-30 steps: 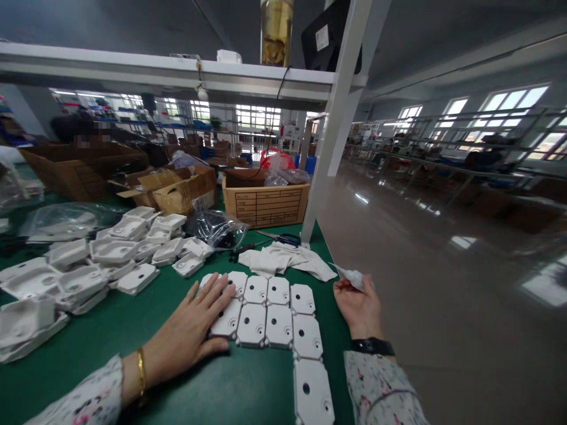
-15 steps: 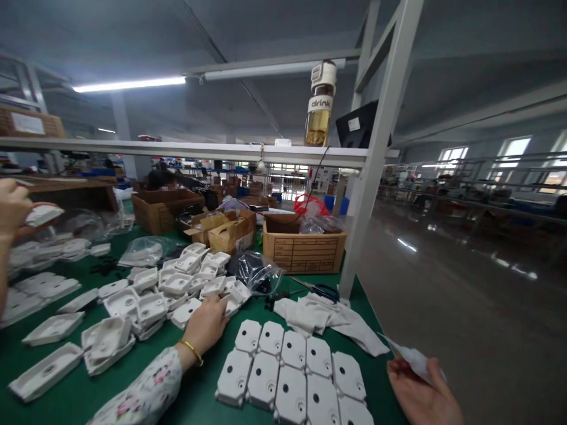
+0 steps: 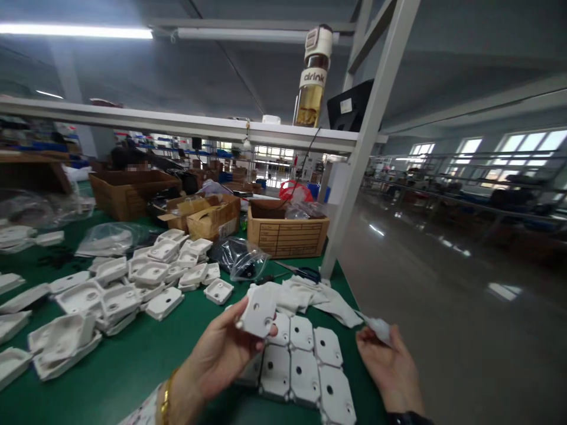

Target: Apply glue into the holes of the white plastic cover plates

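Observation:
My left hand [image 3: 212, 363] is closed around a white plastic cover [image 3: 259, 310], raised and tilted, with a round hole in its face. Below and behind it, similar covers [image 3: 303, 372] lie face up in tight rows on the green table, partly hidden by the hand. At the table's right edge, my right hand [image 3: 392, 369] pinches a thin whitish sheet [image 3: 378, 329] with a pointed end; its exact kind is unclear. To the left sits a heap of loose white covers [image 3: 153, 271], several with their hollow side up. One hollow cover [image 3: 218, 291] lies apart near the left hand.
A crumpled white cloth [image 3: 319, 298] and scissors [image 3: 308, 273] lie behind the rows. Farther back stand a cardboard box [image 3: 287, 236] and a clear plastic bag [image 3: 239, 257]. A shelf post [image 3: 367, 141] rises at the right; a drink bottle [image 3: 312, 82] stands on the shelf.
My left hand has left the heap with a cover and moved right, over the rows. My right hand keeps its sheet. Another person's hand at far left is out of view; the camera turned left-to-right slightly.

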Motion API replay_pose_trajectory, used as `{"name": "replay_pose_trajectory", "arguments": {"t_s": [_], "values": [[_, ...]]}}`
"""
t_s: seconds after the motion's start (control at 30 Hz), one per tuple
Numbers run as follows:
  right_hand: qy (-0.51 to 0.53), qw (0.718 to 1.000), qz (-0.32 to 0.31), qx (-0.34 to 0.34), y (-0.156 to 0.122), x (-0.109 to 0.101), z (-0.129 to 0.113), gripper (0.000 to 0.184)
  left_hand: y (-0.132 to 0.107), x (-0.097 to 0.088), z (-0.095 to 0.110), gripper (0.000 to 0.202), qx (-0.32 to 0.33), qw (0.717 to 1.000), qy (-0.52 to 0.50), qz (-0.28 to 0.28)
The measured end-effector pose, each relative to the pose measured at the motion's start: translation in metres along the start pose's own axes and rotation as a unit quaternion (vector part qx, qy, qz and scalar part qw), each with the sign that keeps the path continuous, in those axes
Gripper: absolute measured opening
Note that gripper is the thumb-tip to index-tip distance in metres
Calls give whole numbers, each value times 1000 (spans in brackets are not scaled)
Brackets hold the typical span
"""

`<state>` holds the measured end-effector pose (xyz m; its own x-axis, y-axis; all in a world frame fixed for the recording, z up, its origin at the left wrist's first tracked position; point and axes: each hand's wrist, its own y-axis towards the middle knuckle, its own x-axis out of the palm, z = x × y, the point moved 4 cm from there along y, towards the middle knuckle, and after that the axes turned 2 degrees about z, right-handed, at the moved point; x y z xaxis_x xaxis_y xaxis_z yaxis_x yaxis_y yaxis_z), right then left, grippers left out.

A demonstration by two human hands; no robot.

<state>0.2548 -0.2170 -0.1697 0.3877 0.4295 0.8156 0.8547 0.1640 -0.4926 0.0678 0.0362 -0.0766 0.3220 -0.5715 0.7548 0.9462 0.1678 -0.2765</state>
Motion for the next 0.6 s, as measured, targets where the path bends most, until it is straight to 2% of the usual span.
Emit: {"name": "replay_pose_trajectory", "arguments": {"t_s": [0.07,0.17,0.37,0.6], "values": [[-3,1000,-4,-12,-2,1,-1,18,11,14,-17,27,-42,998,-29,-45],[-1,1000,-8,-29,-6,4,-2,19,23,21,-32,34,-61,994,-46,-81],[-2,999,-22,-35,-19,14,7,18,29,6,-40,43,-30,997,-57,-50],[-44,998,-35,-9,-32,24,40,15,39,4,-50,43,-19,998,-57,-12]]}}
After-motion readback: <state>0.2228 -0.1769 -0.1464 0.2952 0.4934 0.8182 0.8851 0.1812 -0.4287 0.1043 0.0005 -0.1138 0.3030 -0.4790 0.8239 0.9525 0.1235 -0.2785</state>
